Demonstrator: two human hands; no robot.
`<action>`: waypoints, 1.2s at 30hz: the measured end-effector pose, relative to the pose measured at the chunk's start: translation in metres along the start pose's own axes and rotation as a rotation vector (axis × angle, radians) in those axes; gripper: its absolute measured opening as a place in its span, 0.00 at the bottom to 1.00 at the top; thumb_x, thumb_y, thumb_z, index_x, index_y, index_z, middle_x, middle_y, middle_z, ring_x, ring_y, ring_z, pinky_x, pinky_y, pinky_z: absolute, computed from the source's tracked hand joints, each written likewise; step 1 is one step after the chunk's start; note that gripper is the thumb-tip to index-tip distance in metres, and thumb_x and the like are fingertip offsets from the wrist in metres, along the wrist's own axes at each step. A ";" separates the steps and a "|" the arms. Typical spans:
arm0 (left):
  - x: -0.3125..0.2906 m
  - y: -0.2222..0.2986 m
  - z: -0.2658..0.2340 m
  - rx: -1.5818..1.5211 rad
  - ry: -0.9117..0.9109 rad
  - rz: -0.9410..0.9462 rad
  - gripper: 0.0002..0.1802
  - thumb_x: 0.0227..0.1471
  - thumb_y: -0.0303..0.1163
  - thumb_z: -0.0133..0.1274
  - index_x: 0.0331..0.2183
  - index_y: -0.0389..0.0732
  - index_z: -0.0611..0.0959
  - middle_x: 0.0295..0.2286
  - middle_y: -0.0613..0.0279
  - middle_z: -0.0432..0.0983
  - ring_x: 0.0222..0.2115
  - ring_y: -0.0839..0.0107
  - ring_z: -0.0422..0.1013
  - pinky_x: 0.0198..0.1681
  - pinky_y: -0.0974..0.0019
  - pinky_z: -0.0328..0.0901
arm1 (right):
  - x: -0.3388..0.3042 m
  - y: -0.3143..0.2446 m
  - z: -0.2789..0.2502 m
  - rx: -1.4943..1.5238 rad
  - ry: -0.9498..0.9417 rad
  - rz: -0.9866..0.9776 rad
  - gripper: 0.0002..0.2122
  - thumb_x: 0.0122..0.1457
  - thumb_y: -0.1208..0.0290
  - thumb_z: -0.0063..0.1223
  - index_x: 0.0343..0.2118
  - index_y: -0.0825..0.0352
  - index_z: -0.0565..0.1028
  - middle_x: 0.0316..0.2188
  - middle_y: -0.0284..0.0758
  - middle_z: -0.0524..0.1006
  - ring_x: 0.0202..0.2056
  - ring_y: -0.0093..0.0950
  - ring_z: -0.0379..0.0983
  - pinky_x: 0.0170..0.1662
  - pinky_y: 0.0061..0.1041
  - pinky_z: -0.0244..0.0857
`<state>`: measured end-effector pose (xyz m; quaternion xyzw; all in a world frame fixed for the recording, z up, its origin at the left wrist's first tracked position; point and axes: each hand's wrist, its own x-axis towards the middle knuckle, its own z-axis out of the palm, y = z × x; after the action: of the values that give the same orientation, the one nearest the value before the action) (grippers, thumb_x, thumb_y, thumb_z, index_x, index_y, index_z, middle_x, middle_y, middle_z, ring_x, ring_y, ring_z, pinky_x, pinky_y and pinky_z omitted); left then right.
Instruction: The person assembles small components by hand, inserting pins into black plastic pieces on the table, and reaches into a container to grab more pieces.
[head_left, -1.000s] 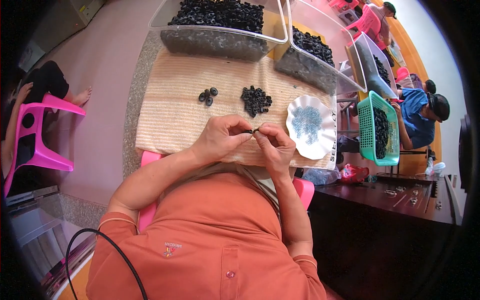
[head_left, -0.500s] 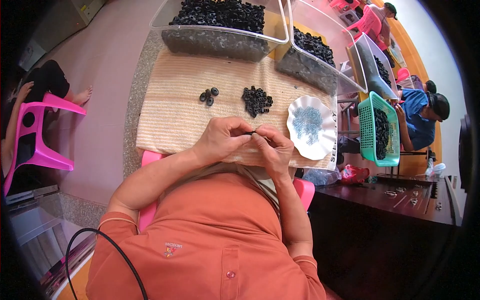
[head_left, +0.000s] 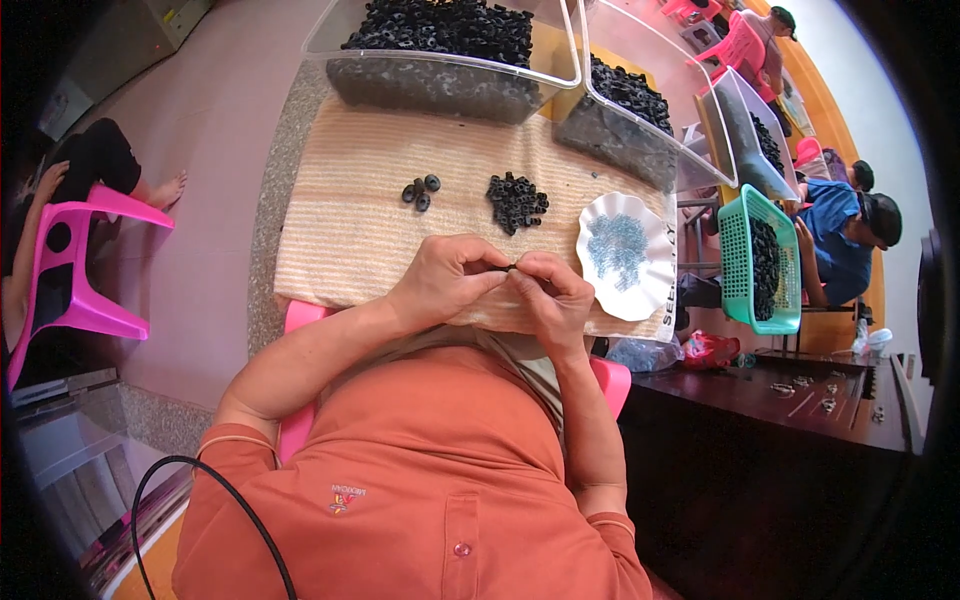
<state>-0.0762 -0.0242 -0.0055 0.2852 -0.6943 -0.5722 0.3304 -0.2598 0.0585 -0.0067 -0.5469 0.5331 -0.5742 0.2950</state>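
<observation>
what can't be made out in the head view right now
- Small black piece: head view, mostly hidden by fingers of the left hand and right hand.
- Bluish bits: head view, too small to tell singly.
- Left clear bin's far end: head view, cut off by top edge.

Since 1 second earlier, the gap between the bare left hand (head_left: 445, 276) and the bare right hand (head_left: 556, 294) had closed at the fingertips, leaving less of the small black piece (head_left: 511, 267) showing.
</observation>
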 end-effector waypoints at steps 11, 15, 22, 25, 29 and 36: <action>0.001 0.009 -0.004 -0.025 -0.020 -0.045 0.08 0.48 0.22 0.65 0.33 0.33 0.84 0.28 0.55 0.84 0.30 0.74 0.80 0.34 0.69 0.74 | -0.001 0.002 -0.005 -0.001 -0.097 -0.023 0.07 0.54 0.90 0.61 0.35 0.74 0.80 0.35 0.36 0.80 0.39 0.23 0.76 0.43 0.21 0.70; 0.000 0.012 -0.006 -0.027 -0.050 -0.033 0.07 0.48 0.22 0.65 0.31 0.33 0.83 0.26 0.57 0.82 0.28 0.76 0.78 0.33 0.69 0.73 | 0.000 0.004 -0.013 0.103 -0.149 0.091 0.06 0.55 0.88 0.62 0.35 0.73 0.81 0.36 0.36 0.81 0.39 0.23 0.76 0.44 0.20 0.70; 0.001 0.002 -0.004 -0.119 -0.092 -0.103 0.07 0.51 0.21 0.65 0.32 0.36 0.82 0.28 0.68 0.80 0.29 0.82 0.75 0.31 0.75 0.70 | 0.003 -0.003 -0.013 0.291 -0.139 0.460 0.06 0.57 0.83 0.64 0.37 0.72 0.82 0.35 0.33 0.83 0.36 0.20 0.79 0.43 0.19 0.73; 0.003 0.002 -0.004 -0.244 -0.070 -0.175 0.07 0.50 0.23 0.65 0.33 0.35 0.83 0.27 0.64 0.81 0.29 0.79 0.76 0.33 0.72 0.71 | 0.001 0.001 -0.010 0.277 -0.091 0.440 0.06 0.58 0.82 0.64 0.39 0.72 0.82 0.34 0.32 0.83 0.35 0.19 0.79 0.42 0.20 0.74; 0.005 -0.001 -0.005 -0.279 -0.067 -0.174 0.08 0.51 0.23 0.65 0.34 0.34 0.82 0.29 0.65 0.81 0.30 0.80 0.76 0.35 0.73 0.72 | 0.000 -0.001 -0.006 0.228 -0.071 0.373 0.07 0.58 0.79 0.65 0.39 0.72 0.83 0.36 0.33 0.83 0.35 0.19 0.78 0.40 0.19 0.72; 0.008 -0.005 -0.007 -0.378 -0.048 -0.177 0.09 0.53 0.24 0.66 0.36 0.36 0.82 0.31 0.67 0.80 0.32 0.81 0.75 0.37 0.74 0.72 | -0.001 -0.002 -0.004 -0.130 -0.170 -0.110 0.17 0.57 0.82 0.64 0.50 0.74 0.77 0.47 0.40 0.77 0.38 0.22 0.77 0.41 0.21 0.72</action>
<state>-0.0751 -0.0358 -0.0089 0.2642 -0.5547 -0.7256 0.3099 -0.2633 0.0613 -0.0047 -0.6399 0.5118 -0.5052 0.2709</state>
